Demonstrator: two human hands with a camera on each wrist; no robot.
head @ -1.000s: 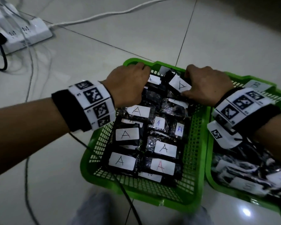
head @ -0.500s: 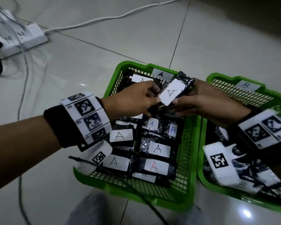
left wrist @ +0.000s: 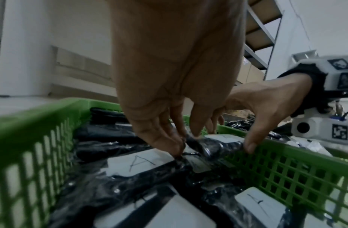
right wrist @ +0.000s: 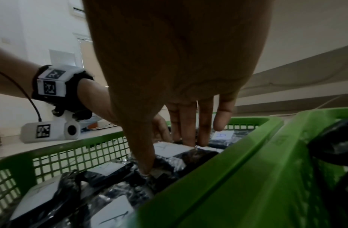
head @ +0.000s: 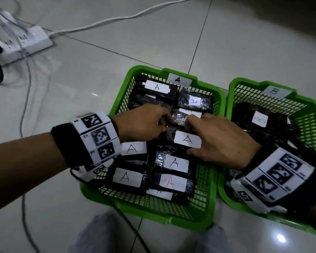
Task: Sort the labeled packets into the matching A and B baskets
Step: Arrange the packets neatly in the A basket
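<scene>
Two green baskets stand side by side on the floor: basket A (head: 171,219) on the left, basket B (head: 244,82) on the right. Basket A is full of black packets with white "A" labels. Both hands hold one A packet (head: 188,140) low over the middle of that pile. My left hand (head: 169,122) pinches its left end (left wrist: 190,143). My right hand (head: 203,136) spans it, with the thumb (right wrist: 147,168) on the near edge and the fingers (right wrist: 188,138) on the far edge. A B packet (head: 259,119) lies in basket B.
A white power strip (head: 20,42) with plugs and a white cable (head: 117,19) lies on the tiled floor at the far left. A black wire (head: 131,232) runs from my left wrist under basket A. My knees (head: 98,232) show at the bottom edge.
The A packet was held up over the far end of basket A. Both hands have since brought it down and nearer, onto the middle of the pile.
</scene>
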